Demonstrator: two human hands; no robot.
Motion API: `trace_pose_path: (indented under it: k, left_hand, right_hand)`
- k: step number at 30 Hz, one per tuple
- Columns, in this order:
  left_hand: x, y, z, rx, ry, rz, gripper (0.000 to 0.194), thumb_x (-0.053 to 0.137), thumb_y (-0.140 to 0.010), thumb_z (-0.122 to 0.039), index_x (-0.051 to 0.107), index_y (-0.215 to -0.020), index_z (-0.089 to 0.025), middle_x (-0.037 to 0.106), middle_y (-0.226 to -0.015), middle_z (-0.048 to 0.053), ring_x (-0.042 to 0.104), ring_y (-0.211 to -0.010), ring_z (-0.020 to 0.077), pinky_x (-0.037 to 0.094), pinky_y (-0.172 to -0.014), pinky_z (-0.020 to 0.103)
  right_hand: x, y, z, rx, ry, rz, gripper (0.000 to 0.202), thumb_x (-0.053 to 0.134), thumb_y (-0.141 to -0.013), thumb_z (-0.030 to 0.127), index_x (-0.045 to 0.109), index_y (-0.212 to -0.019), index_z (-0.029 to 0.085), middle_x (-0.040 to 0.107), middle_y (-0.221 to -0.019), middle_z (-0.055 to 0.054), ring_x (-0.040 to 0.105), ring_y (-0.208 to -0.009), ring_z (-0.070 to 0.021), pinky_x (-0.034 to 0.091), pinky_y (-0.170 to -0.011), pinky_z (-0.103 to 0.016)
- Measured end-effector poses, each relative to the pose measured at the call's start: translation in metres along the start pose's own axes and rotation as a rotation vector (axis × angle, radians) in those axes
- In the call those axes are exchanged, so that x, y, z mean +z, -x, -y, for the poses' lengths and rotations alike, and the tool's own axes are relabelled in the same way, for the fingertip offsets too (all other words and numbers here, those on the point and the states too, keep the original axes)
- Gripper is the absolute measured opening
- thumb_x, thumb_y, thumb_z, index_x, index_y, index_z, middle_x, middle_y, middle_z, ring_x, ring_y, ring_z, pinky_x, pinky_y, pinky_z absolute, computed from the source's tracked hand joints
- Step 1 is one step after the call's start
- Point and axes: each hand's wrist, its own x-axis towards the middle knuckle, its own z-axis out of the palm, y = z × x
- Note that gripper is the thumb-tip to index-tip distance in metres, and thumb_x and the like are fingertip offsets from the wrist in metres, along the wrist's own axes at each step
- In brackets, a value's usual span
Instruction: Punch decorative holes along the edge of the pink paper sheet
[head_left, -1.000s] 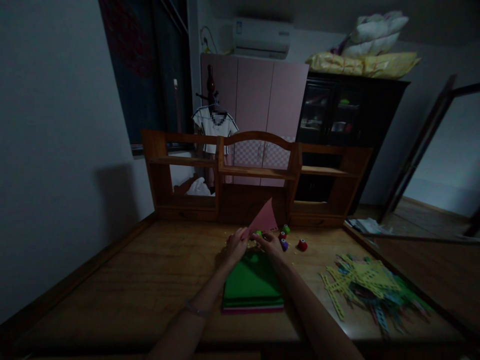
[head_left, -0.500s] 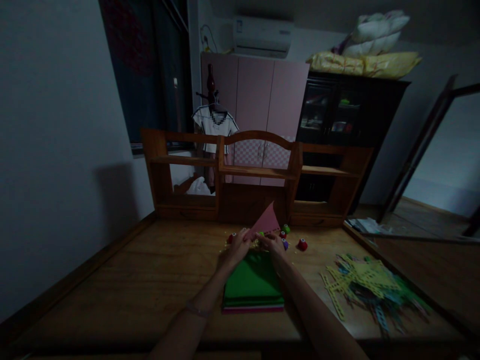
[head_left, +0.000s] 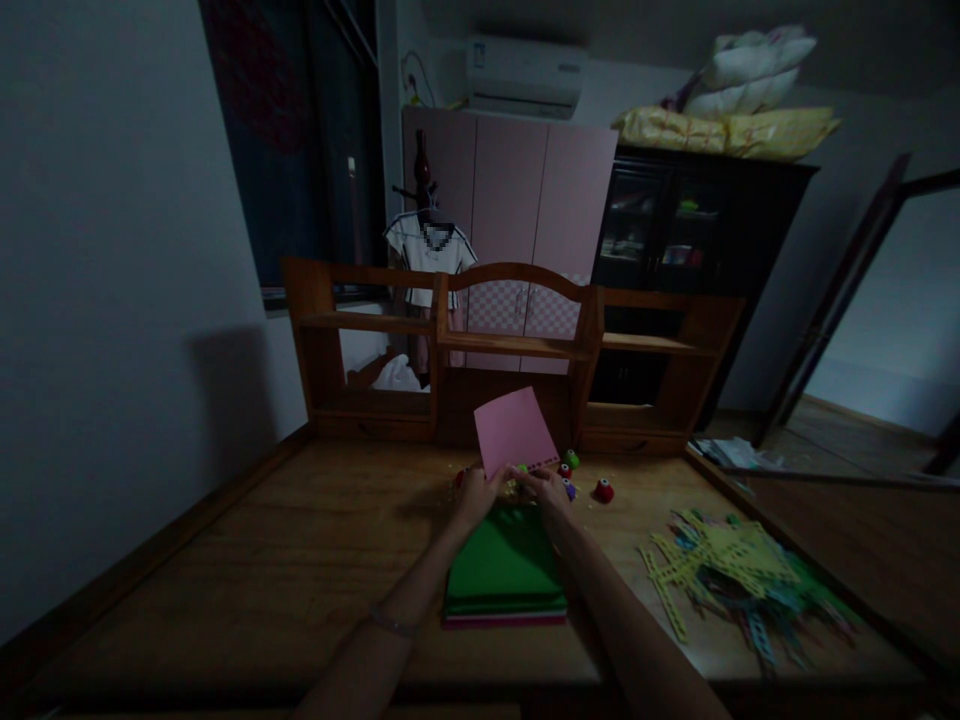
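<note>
Head view: our left hand [head_left: 475,492] and right hand [head_left: 545,490] pinch the lower edge of a pink paper sheet [head_left: 514,431], holding it upright above the green paper stack [head_left: 504,570] on the wooden desk [head_left: 262,560]; small punches [head_left: 604,490] sit nearby.

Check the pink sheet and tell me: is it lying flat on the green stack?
No: the pink sheet stands raised off the desk, held at its lower edge by the left hand and right hand, beyond the green stack.
</note>
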Motion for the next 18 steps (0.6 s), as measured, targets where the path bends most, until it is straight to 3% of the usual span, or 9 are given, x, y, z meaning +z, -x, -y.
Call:
trace_pose_path:
  k: [7,11,18]
  left_hand:
    - [0.002,-0.004,0.011,-0.005,-0.135,-0.048,0.04,0.053,-0.08,-0.047,0.07,-0.089,-0.012,0.07,-0.087,0.014,0.064,-0.082,0.0218,0.041,-0.064,0.024]
    - [0.0,-0.006,0.015,-0.031,-0.133,-0.061,0.044,0.05,-0.081,-0.05,0.07,-0.081,-0.01,0.069,-0.078,0.014,0.064,-0.073,0.0202,0.039,-0.059,0.023]
    - [-0.007,-0.006,0.014,-0.088,0.0,-0.139,0.052,0.05,-0.079,-0.054,0.069,-0.077,-0.005,0.067,-0.068,0.013,0.063,-0.066,0.0207,0.039,-0.053,0.023]
  right_hand:
    - [0.0,-0.005,-0.006,0.015,0.129,-0.059,0.042,0.078,-0.053,0.048,0.065,-0.072,0.014,0.056,-0.056,-0.001,0.049,-0.047,-0.0129,0.037,-0.043,-0.023]
    - [0.002,-0.005,-0.007,-0.01,0.122,0.026,0.046,0.077,-0.055,0.052,0.065,-0.079,0.014,0.052,-0.051,0.002,0.045,-0.042,-0.0109,0.033,-0.041,-0.021]
    - [0.002,-0.006,-0.006,-0.063,0.071,0.139,0.048,0.075,-0.06,0.052,0.066,-0.09,0.015,0.057,-0.058,0.0,0.047,-0.046,-0.0106,0.035,-0.044,-0.02]
